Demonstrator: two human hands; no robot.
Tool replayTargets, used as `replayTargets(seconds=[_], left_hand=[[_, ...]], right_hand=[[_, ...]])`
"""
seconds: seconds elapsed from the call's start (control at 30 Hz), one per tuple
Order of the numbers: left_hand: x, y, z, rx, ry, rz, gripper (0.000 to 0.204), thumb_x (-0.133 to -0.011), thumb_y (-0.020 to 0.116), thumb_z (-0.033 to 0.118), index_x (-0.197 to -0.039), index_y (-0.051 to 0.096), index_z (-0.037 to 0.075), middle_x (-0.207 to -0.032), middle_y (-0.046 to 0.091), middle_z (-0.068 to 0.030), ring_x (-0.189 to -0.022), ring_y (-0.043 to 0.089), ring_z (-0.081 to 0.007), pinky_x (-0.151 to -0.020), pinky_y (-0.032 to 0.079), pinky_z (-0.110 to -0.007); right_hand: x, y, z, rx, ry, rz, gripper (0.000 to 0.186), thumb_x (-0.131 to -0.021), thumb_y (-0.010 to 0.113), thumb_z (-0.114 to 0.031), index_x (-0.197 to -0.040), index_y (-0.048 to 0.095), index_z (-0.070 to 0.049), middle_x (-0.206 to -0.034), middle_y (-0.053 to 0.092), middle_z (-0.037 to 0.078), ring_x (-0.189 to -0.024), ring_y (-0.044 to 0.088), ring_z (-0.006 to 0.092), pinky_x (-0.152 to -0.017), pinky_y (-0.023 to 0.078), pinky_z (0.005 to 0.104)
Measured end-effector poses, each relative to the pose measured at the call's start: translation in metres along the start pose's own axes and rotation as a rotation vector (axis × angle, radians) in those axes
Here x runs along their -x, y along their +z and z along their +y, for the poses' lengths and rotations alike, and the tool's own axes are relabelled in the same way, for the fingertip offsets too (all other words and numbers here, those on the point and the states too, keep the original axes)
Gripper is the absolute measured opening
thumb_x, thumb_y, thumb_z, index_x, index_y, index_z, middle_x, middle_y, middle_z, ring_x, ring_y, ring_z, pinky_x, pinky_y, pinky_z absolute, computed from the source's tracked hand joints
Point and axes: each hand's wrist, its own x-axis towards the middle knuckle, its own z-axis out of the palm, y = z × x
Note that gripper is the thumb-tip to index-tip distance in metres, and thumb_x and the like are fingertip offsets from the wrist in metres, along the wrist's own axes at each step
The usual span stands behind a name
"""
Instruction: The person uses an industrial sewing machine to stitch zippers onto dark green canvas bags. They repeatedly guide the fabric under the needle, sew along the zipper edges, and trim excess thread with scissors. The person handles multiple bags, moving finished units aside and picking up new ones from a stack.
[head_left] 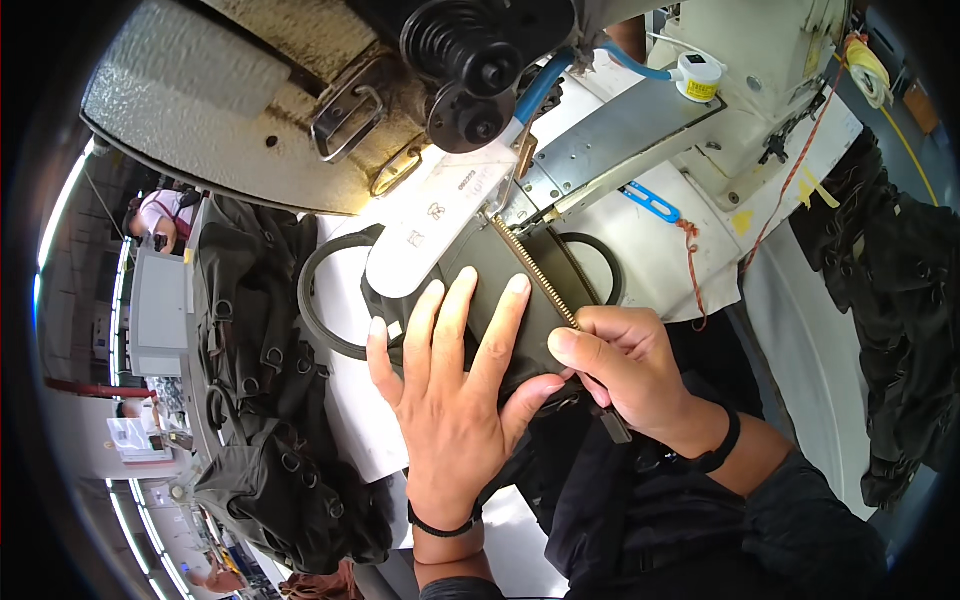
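A dark olive bag piece (478,292) lies under the head of a sewing machine (630,130), its looped handle (318,300) curving out to the left. Along it runs a gold-toothed zipper (537,274), reaching from the needle area toward me. My left hand (452,400) rests flat on the fabric with fingers spread. At the zipper's near end, my right hand (625,368) pinches the zipper between thumb and fingers. The zipper's tape end (615,428) sticks out below that hand. A white plate-like guard (440,222) covers part of the fabric near the needle.
Dark bags with metal rings (270,390) are heaped on the left. More dark fabric (900,330) hangs at the right. A blue thread snips (652,202) with orange cord lies on the white table (690,270). A person (165,218) is in the left background.
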Motion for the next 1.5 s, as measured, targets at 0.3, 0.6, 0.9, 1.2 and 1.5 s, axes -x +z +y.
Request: replayTargets(seconds=[0.3, 0.6, 0.9, 1.2, 1.5], left_hand=[[-0.018, 0.012, -0.017, 0.023, 0.027, 0.073, 0.068, -0.094, 0.059, 0.067, -0.147, 0.064, 0.025, -0.146, 0.060, -0.0112, -0.135, 0.052, -0.0283, -0.122, 0.018, -0.058], [-0.037, 0.025, -0.033, 0.276, 0.072, 0.257, 0.057, -0.083, 0.085, 0.041, -0.131, 0.074, 0.011, -0.122, 0.076, -0.0061, -0.121, 0.065, -0.0267, -0.120, 0.028, -0.052], [-0.040, 0.043, -0.044, 0.348, 0.074, 0.400, 0.030, -0.087, 0.084, 0.021, -0.114, 0.079, 0.009, -0.114, 0.076, -0.0075, -0.109, 0.070, -0.0259, -0.119, 0.037, -0.055], [-0.032, 0.074, 0.003, 0.412, -0.139, 0.595, 0.051, -0.081, 0.078, 0.006, -0.129, 0.063, 0.007, -0.127, 0.066, -0.0130, -0.126, 0.061, -0.0330, -0.116, 0.038, -0.052], [-0.038, 0.067, -0.010, 0.333, -0.018, 0.753, 0.024, -0.084, 0.078, 0.003, -0.107, 0.077, 0.009, -0.106, 0.077, -0.0036, -0.098, 0.070, -0.0227, -0.094, 0.046, -0.038]], right_hand=[[-0.029, 0.001, 0.006, 0.021, -0.030, -0.007, 0.036, -0.105, 0.067, -0.023, -0.073, 0.060, -0.008, -0.060, 0.050, -0.007, -0.051, 0.044, -0.0002, -0.046, 0.032, 0.0206], [-0.057, 0.007, 0.008, 0.042, -0.099, 0.014, 0.037, -0.105, 0.066, -0.021, -0.071, 0.058, -0.009, -0.061, 0.049, -0.008, -0.054, 0.044, -0.0009, -0.047, 0.033, 0.0206], [-0.076, 0.023, 0.007, 0.108, -0.171, 0.113, 0.031, -0.104, 0.068, -0.017, -0.075, 0.067, -0.005, -0.062, 0.057, -0.006, -0.052, 0.047, 0.0004, -0.047, 0.035, 0.0203], [-0.064, 0.010, -0.014, 0.530, -0.270, 0.075, 0.016, -0.104, 0.066, -0.013, -0.099, 0.075, 0.000, -0.079, 0.066, -0.001, -0.068, 0.058, 0.0044, -0.067, 0.047, 0.0215], [-0.060, 0.015, -0.010, 0.181, -0.137, 0.053, 0.017, -0.103, 0.063, -0.011, -0.101, 0.075, 0.002, -0.086, 0.070, 0.001, -0.069, 0.056, 0.0042, -0.061, 0.043, 0.0207]])
